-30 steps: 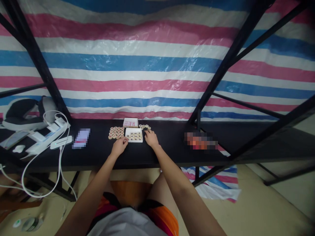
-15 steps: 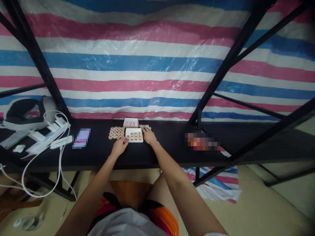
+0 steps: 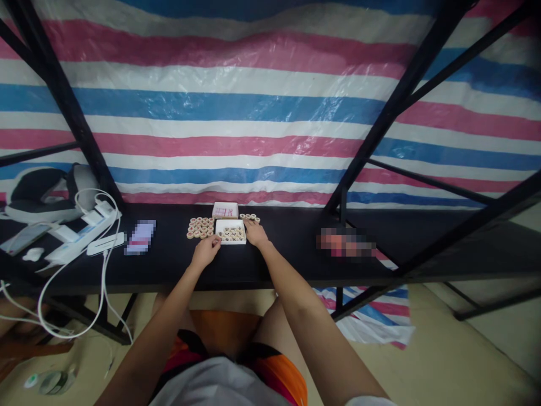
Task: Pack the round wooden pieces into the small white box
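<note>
A small white open box (image 3: 230, 242) on the black table holds several round Chinese chess pieces (image 3: 232, 232) with dark marks. My left hand (image 3: 205, 251) rests at the box's near left corner, fingers curled together; whether a piece or the box edge is between them, I cannot make out. To the right of the box lies my right hand (image 3: 256, 232), its fingers stretched forward at a short group of light pieces (image 3: 250, 216). Left of the box, pieces with red marks (image 3: 201, 227) stand in rows. Behind it is a white box lid (image 3: 225, 210) with pink print.
Further left lie a blurred-out phone (image 3: 141, 237), a white power strip (image 3: 80, 239) with looping cables, and a grey neck pillow (image 3: 51, 194). A pixelated reddish item (image 3: 344, 243) is on the right. Black metal posts (image 3: 372, 135) frame the table before a striped plastic sheet (image 3: 232, 107).
Almost nothing differs; both hands keep their places by the box, and the view has shifted very slightly.
</note>
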A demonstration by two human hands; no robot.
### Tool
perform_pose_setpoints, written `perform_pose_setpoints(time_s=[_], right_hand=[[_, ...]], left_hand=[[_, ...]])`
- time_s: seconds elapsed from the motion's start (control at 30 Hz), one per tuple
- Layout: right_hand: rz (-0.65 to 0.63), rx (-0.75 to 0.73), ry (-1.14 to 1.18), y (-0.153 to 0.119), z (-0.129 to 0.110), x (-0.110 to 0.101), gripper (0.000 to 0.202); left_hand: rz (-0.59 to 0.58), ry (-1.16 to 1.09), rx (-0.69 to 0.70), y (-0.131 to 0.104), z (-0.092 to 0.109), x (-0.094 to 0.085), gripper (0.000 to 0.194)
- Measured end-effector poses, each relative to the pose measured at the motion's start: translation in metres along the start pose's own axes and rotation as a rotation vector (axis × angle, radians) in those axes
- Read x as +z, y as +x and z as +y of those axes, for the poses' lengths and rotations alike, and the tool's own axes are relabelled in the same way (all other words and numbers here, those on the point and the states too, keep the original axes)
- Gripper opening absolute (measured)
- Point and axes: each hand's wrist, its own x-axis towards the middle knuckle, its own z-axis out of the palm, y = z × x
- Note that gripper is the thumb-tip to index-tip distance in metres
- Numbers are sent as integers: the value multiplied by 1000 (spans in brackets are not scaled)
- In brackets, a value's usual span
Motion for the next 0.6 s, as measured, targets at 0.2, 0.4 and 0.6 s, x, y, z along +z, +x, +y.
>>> perform_pose_setpoints(time_s=[0.2, 0.4, 0.6], right_hand=[[93, 39, 18, -9, 0, 3, 43], [226, 203, 95, -23, 1, 10, 28], [215, 212, 102, -32, -2, 13, 24]], left_hand=[[-11, 2, -9, 1, 0, 0, 21], [-11, -4, 6, 1, -1, 0, 20], [-20, -12, -19, 0, 1, -1, 22]])
